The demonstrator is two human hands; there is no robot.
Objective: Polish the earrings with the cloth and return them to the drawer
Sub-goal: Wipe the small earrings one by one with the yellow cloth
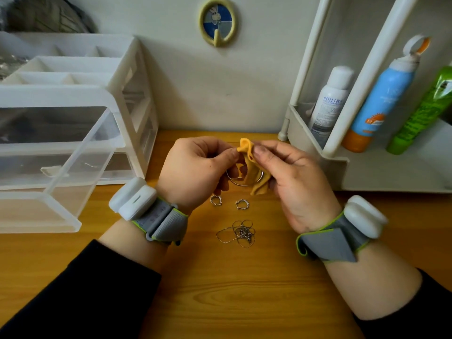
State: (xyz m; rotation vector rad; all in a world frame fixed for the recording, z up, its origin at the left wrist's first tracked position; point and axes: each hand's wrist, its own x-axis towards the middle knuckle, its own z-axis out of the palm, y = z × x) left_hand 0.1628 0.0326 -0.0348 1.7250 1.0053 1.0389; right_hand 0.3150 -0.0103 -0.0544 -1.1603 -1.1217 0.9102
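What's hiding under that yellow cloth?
A big silver hoop earring. Its lower curve peeks out beneath the yellow cloth; its top is covered by the cloth and by the left hand and right hand pinching the cloth.

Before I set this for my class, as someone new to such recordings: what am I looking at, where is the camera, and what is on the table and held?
No machine: these are a person's two bare hands, each wrist wearing a grey band with a white device. The one picture comes from a camera on the person's head, looking down. The left hand and right hand both pinch a yellow cloth draped over a large hoop earring. On the table lie two small earrings and a tangled chain. A clear drawer stands open at left.
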